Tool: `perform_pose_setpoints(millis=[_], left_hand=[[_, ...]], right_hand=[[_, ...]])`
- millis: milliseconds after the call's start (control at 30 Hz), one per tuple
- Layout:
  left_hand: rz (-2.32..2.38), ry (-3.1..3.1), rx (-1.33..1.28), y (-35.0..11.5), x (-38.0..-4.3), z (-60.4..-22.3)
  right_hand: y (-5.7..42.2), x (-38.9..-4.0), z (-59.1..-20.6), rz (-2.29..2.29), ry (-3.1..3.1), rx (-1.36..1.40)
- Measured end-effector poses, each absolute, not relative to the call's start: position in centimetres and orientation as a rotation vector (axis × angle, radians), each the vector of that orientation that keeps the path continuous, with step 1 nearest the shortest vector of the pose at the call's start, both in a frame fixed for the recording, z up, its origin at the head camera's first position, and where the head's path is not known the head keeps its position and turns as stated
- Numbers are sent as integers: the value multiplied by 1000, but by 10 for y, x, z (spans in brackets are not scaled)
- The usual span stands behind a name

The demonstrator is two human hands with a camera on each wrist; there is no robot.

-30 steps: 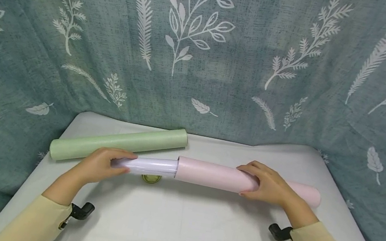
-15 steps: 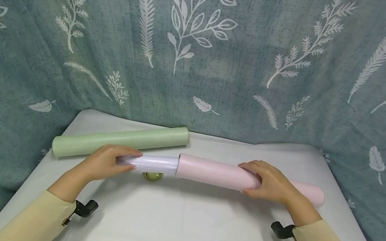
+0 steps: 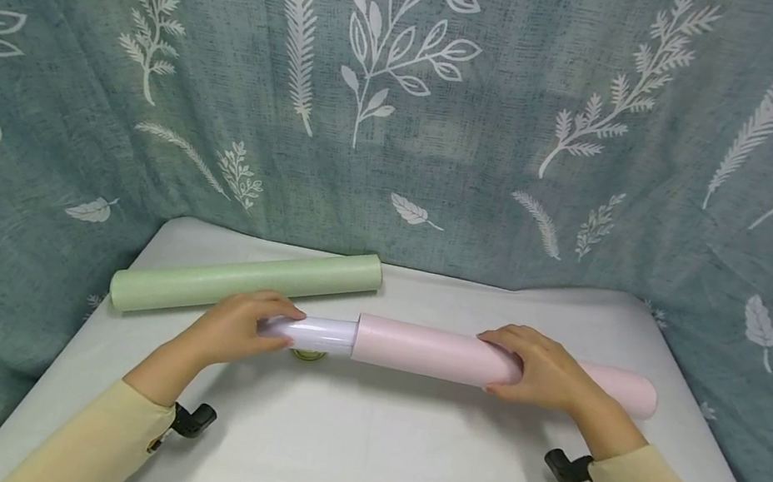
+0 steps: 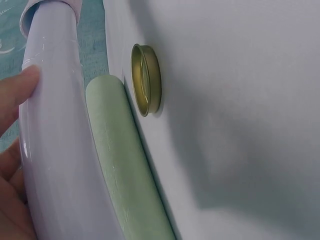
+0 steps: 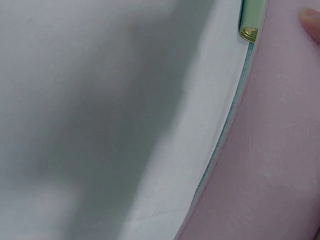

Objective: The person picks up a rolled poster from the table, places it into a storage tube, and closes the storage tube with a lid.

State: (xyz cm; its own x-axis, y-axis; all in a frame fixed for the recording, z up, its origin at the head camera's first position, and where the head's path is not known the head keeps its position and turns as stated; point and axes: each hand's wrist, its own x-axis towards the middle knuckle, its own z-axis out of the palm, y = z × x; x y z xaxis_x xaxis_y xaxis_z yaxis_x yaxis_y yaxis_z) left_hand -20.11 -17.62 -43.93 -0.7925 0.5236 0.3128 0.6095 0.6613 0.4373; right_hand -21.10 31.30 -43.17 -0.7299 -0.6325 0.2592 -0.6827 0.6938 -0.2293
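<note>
My left hand (image 3: 243, 330) grips a glossy pale lilac roll (image 3: 326, 335) near its left end, thumb below and fingers above. The roll's right end is inside the open end of a pink cardboard tube (image 3: 430, 351). My right hand (image 3: 539, 368) holds that tube around its middle, raised above the table with a shadow beneath. In the left wrist view the lilac roll (image 4: 60, 125) runs up into the pink tube's mouth, the left thumb (image 4: 27, 82) against its side. The pink tube (image 5: 270, 140) fills the right side of the right wrist view, a fingertip on it.
A green tube (image 3: 247, 280) lies slanted at the back left of the white-covered table (image 3: 360, 456). A round gold metal lid (image 4: 147, 80) rests on the cloth below the roll. Behind the table hangs a teal leaf-patterned curtain (image 3: 477, 146).
My left hand has moved right, pushing the lilac roll deeper into the pink tube, so less of it shows. My right hand keeps its hold on the tube. The gold lid is now more covered.
</note>
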Motion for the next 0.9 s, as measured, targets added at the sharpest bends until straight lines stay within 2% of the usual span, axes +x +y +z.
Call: perform_pose_setpoints(millis=[900], left_hand=[[-695, -2610, -983, -154, -206, -444]], right_hand=[[300, -213, -438, 487, -2760, 1083]])
